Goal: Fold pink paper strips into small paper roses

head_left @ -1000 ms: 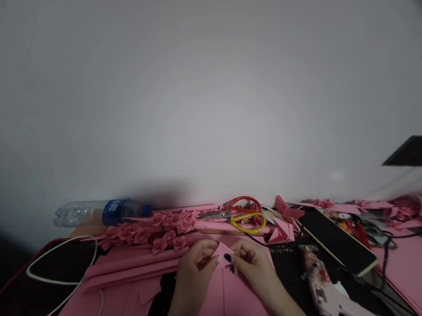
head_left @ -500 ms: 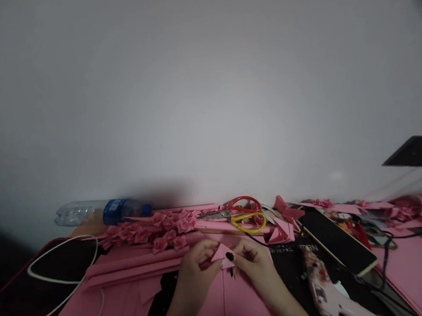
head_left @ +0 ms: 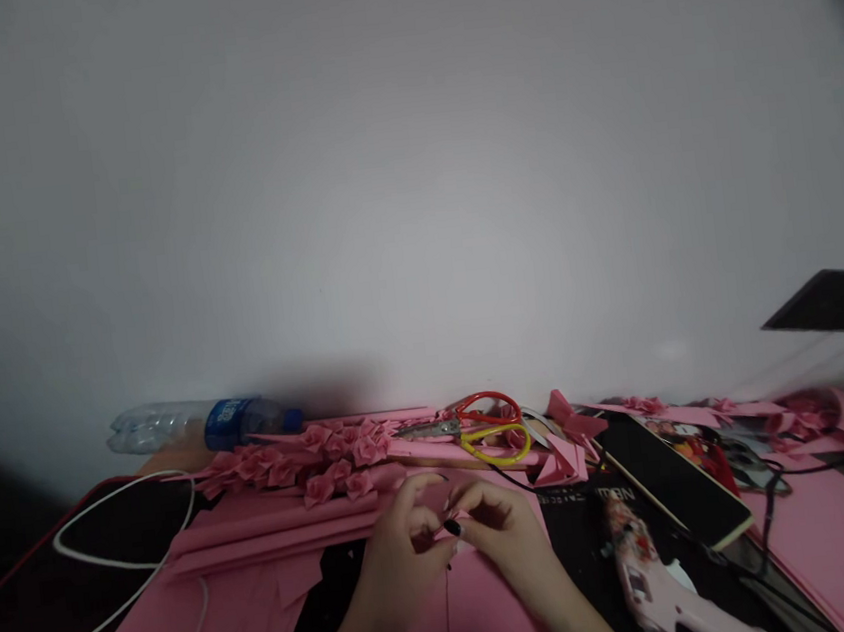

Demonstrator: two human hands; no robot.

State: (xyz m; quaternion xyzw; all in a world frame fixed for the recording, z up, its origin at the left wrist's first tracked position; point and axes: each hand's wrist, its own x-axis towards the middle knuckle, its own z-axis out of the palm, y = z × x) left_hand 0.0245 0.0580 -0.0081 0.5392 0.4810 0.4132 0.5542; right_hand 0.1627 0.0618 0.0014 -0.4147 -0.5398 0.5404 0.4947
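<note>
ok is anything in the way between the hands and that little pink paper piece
Nothing visible is: the left hand and right hand are right at the pink paper piece, hiding most of it. The scissors lie beyond the hands, toward the wall, not between.

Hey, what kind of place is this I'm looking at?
Likely a paper-craft workspace: there are clustered pink paper flowers, red-and-yellow-handled scissors, and what looks like a pink glue gun. Whether it's a home or a workshop, I can't tell.
</note>
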